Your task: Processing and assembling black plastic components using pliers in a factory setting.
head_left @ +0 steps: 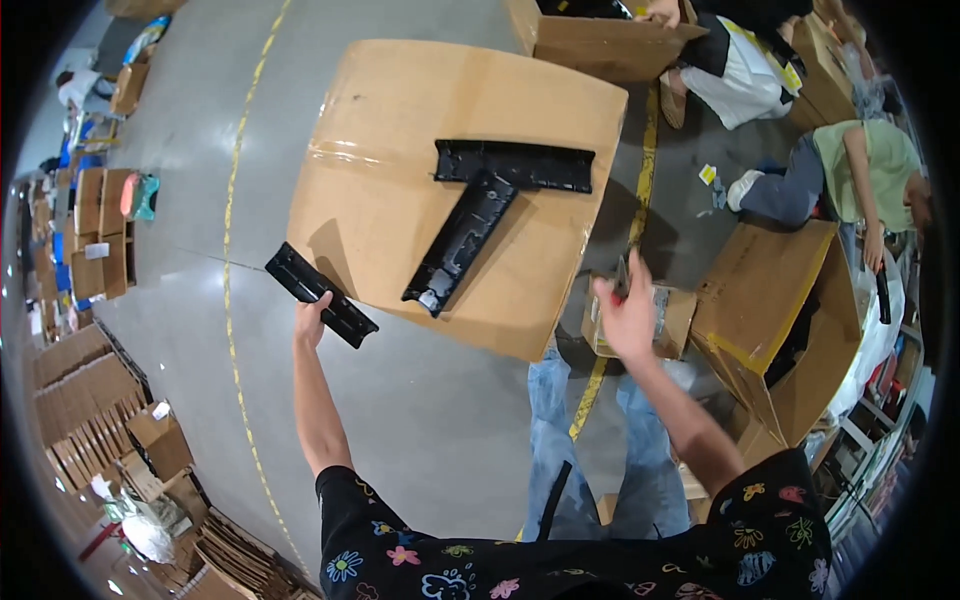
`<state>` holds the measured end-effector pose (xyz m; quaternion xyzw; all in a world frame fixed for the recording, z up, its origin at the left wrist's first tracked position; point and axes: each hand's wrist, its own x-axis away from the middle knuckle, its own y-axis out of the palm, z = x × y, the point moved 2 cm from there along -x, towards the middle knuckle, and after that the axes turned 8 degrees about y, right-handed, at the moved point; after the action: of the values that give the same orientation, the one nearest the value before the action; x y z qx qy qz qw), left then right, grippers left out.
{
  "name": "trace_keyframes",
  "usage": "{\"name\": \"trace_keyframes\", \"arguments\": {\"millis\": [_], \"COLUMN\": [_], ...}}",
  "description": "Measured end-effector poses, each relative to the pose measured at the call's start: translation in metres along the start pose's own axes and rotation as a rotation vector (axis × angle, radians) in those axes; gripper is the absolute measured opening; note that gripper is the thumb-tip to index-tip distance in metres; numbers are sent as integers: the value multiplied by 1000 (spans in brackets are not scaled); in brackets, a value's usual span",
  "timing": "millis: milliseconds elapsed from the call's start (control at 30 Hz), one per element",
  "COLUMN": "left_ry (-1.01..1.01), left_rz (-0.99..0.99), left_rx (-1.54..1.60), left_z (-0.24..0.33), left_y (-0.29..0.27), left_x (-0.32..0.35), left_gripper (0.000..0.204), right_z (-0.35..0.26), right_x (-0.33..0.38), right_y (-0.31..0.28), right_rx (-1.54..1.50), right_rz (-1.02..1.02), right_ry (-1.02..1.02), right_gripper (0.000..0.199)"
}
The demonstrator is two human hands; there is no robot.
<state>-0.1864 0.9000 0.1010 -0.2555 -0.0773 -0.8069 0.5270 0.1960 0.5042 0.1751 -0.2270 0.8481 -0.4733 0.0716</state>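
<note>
The left hand (312,318) has its fingers closed round a flat black plastic bar (320,294) at the large cardboard box's (390,190) left edge; the bar looks stiff and light, best gripped mid-length. The right hand (628,318) pinches a small dark tool (621,280).

Two black plastic brackets (320,295) (480,215) (one T-shaped), one large cardboard box (400,130).

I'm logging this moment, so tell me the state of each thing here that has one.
Big box: taped shut, parts lying on top.
T-shaped bracket: flat on the box.
Black bar: gripped by left hand.
Small carton: open.
Right hand: holding a small item.
</note>
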Motion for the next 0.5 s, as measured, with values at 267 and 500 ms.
{"name": "trace_keyframes", "arguments": {"millis": [267,500], "left_ry": [47,74], "left_rz": [-155,-85], "left_rx": [-166,-382], "left_z": [4,71], "left_y": [40,-6], "left_x": [-6,-68], "left_gripper": [33,33], "right_z": [-35,-7], "right_x": [59,65], "right_y": [65,44], "right_rx": [-106,-197], "right_rz": [-388,-329], "right_ry": [665,707], "right_gripper": [90,84]}}
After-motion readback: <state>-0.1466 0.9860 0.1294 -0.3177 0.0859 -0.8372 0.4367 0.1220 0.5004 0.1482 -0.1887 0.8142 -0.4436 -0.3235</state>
